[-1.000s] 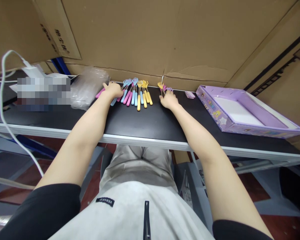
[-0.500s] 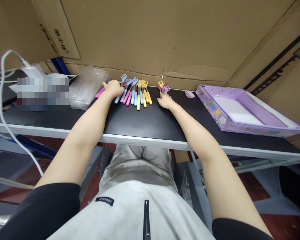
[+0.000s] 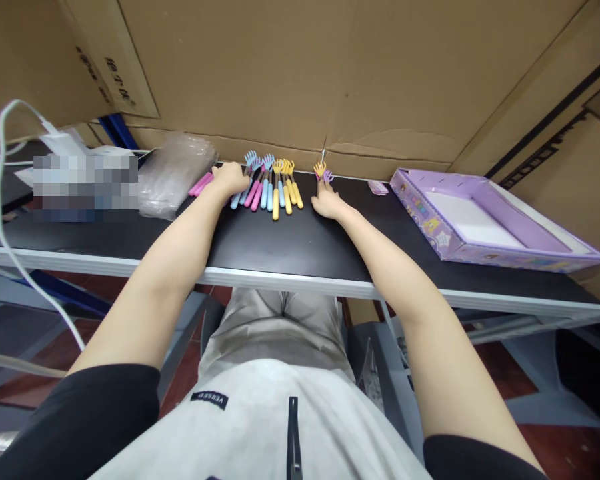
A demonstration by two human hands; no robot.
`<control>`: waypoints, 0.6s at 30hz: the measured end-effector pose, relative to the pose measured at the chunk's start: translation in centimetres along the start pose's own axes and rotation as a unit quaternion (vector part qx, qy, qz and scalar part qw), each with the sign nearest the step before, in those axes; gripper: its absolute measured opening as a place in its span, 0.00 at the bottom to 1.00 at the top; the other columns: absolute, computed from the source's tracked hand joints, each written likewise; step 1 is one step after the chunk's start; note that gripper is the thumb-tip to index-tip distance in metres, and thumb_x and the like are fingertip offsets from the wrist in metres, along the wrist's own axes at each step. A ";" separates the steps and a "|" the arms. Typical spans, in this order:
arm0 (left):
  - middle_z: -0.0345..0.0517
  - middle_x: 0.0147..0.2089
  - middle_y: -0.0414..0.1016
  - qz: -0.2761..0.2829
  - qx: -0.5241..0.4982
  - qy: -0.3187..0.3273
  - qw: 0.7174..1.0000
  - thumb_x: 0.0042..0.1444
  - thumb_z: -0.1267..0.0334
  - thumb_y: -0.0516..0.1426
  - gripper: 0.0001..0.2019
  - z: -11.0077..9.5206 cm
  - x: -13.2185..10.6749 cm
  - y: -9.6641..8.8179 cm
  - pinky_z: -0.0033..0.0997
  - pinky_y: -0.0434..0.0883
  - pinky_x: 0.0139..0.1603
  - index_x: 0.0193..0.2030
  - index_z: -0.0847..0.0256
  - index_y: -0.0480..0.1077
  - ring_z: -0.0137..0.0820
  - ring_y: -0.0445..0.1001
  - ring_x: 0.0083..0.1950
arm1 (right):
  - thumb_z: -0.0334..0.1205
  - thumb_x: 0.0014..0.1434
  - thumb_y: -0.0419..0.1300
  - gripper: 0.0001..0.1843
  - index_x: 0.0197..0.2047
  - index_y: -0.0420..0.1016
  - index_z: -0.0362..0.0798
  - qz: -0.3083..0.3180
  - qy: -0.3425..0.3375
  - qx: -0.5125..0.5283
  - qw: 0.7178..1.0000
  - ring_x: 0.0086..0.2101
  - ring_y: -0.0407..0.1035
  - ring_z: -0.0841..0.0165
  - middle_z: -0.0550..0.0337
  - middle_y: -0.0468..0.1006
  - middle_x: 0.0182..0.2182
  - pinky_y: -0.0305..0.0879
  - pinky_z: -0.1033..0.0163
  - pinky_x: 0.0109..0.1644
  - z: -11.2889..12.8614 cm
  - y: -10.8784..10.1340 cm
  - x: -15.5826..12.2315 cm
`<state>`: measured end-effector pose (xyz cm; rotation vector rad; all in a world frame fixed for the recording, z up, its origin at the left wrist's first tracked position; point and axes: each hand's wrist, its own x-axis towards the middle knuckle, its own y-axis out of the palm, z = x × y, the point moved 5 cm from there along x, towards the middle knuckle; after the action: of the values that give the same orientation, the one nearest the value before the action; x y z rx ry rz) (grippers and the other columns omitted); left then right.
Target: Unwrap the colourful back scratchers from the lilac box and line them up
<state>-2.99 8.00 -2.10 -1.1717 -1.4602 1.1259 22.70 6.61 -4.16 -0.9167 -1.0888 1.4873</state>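
Observation:
Several claw-headed back scratchers (image 3: 276, 193) with pink, blue and yellow handles lie in a row on the black table, heads away from me. My left hand (image 3: 229, 179) is at the row's left end, fingers curled and knuckles up. Its fingertips touch the leftmost blue scratcher, and what lies beneath the palm is hidden. Pink handles (image 3: 201, 185) stick out on that hand's left side. Right of the row, my right hand (image 3: 330, 201) closes over the handles of a yellow-headed scratcher (image 3: 320, 169) and a purple-headed scratcher (image 3: 328, 176), whose claws show beyond the fingers.
A stack of clear plastic bags (image 3: 175, 175) lies left of my left hand. Farther left are a blurred item and a white cable (image 3: 3, 167). A purple box tray (image 3: 445, 247) and a small pink card packet (image 3: 378, 187) are on the right. Cardboard (image 3: 300, 80) walls the back.
My left hand has shifted slightly right, and more of the pink handles shows beside it. The right hand stays over its scratchers, fingers slightly moved. The view has shifted slightly.

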 end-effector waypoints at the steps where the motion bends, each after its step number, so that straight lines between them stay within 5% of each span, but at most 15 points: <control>1: 0.77 0.64 0.75 0.001 -0.001 0.001 1.000 0.62 0.60 0.50 0.29 -0.1 -0.1 0.0 0.57 0.63 0.71 0.63 0.76 0.75 0.59 0.71 0.69 | 0.35 0.69 0.47 0.44 0.81 0.37 0.26 -0.001 -0.009 0.006 1.000 0.78 0.41 0.45 0.33 0.37 0.80 0.41 0.39 0.80 0.0 0.0 0.1; 8: 0.75 0.64 0.75 -0.008 -0.005 -0.005 1.000 0.64 0.59 0.48 0.27 -0.5 -0.7 -0.5 0.58 0.58 0.74 0.61 0.74 0.76 0.59 0.70 0.70 | 0.42 0.72 0.48 0.41 0.82 0.44 0.34 -0.008 -0.020 0.047 0.999 0.78 0.41 0.45 0.37 0.41 0.80 0.40 0.32 0.79 -0.4 0.0 0.5; 13: 0.71 0.61 0.77 -0.084 -0.021 0.050 0.995 0.69 0.60 0.45 0.25 -2.1 -1.9 -2.0 0.58 0.58 0.72 0.62 0.71 0.73 0.57 0.72 0.67 | 0.47 0.76 0.46 0.37 0.81 0.50 0.39 -0.069 -0.060 0.018 0.996 0.79 0.35 0.49 0.41 0.41 0.80 0.33 0.32 0.79 0.4 -1.4 -0.4; 15: 0.66 0.58 0.79 -0.117 -0.048 0.099 0.987 0.71 0.59 0.45 0.23 -3.1 -2.6 -2.7 0.56 0.59 0.71 0.62 0.68 0.72 0.54 0.74 0.65 | 0.48 0.76 0.48 0.34 0.79 0.57 0.43 -0.117 -0.099 0.056 0.987 0.78 0.41 0.52 0.42 0.48 0.79 0.37 0.35 0.80 1.2 -2.2 -0.8; 18: 0.59 0.52 0.80 -0.147 -0.094 0.194 0.965 0.72 0.57 0.48 0.19 -5.1 -3.7 -3.3 0.50 0.62 0.68 0.60 0.63 0.72 0.49 0.77 0.59 | 0.54 0.74 0.54 0.30 0.71 0.69 0.46 -0.150 -0.137 0.223 0.953 0.70 0.64 0.56 0.41 0.69 0.70 0.60 0.45 0.75 2.5 -3.0 -1.3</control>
<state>2.04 4.42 1.53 -1.1779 -1.3937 0.5279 21.51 5.10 -0.54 -0.2222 -0.9739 1.5400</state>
